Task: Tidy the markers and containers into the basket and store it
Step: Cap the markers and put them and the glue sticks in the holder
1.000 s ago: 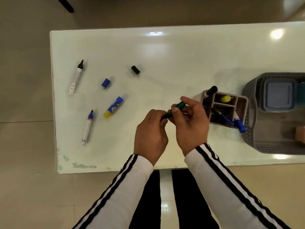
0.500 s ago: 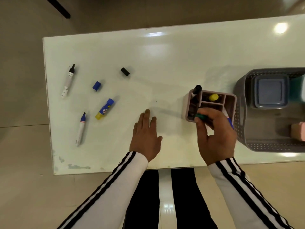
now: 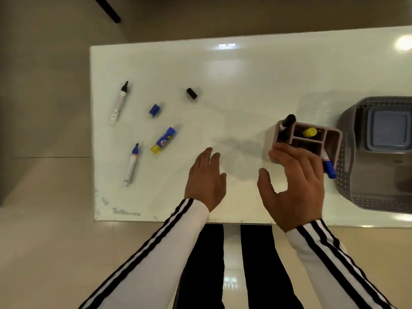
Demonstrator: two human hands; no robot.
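Right hand (image 3: 296, 181) spread over organizer (image 3: 332, 141); basket (image 3: 347, 175) just beside.

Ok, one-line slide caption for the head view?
Both hands empty over table; uncapped markers and loose caps remain.

On the pale glossy table (image 3: 245, 70), the right hand (image 3: 296, 184) hovers spread over the near side of the mauve divided plastic organiser (image 3: 332, 141), beside the grey perforated basket (image 3: 356, 192) at the right edge. The left hand (image 3: 206, 181) lies flat near the front edge.
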